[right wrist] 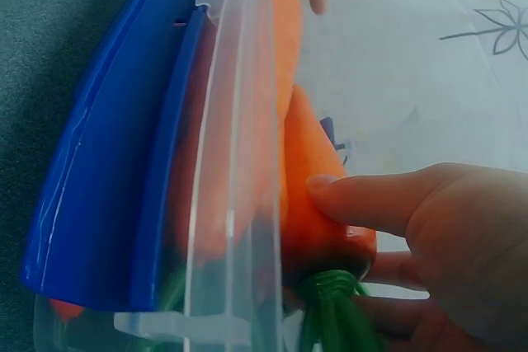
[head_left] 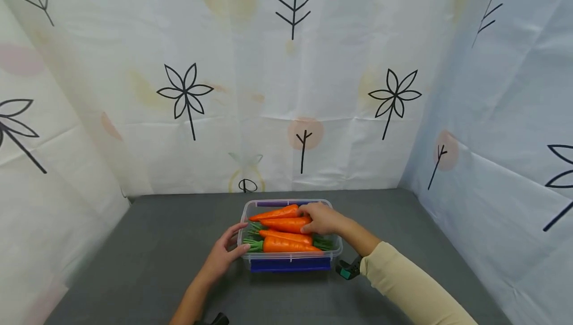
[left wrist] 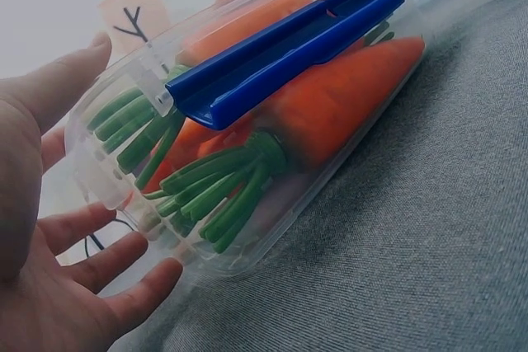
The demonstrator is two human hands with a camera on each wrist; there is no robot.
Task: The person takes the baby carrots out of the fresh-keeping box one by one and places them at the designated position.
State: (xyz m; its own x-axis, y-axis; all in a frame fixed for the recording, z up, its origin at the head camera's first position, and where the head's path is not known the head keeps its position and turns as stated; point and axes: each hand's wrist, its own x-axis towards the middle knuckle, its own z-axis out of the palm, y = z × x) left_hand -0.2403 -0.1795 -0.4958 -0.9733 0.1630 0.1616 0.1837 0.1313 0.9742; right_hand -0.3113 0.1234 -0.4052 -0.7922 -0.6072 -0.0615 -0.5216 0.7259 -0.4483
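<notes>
A clear plastic box [head_left: 337,254] with blue latches holds several orange carrots with green tops. My right hand [head_left: 324,218] reaches over its right side and pinches one carrot [right wrist: 322,220] near its thick, leafy end, thumb on the near face. That carrot lies among the others; the right wrist view shows its green top under the fingers. Around the left end of the box, my left hand [head_left: 221,253] has its fingers spread, the thumb near the rim and the other fingertips beside the wall in the left wrist view. One carrot [left wrist: 330,113] shows through the near wall.
The box stands on a dark grey table [head_left: 179,235]. A blue latch [head_left: 291,265] hangs folded out along its front side. White patterned cloth [head_left: 250,66] forms the back and both sides. A dark device [head_left: 348,269] sits at the right wrist.
</notes>
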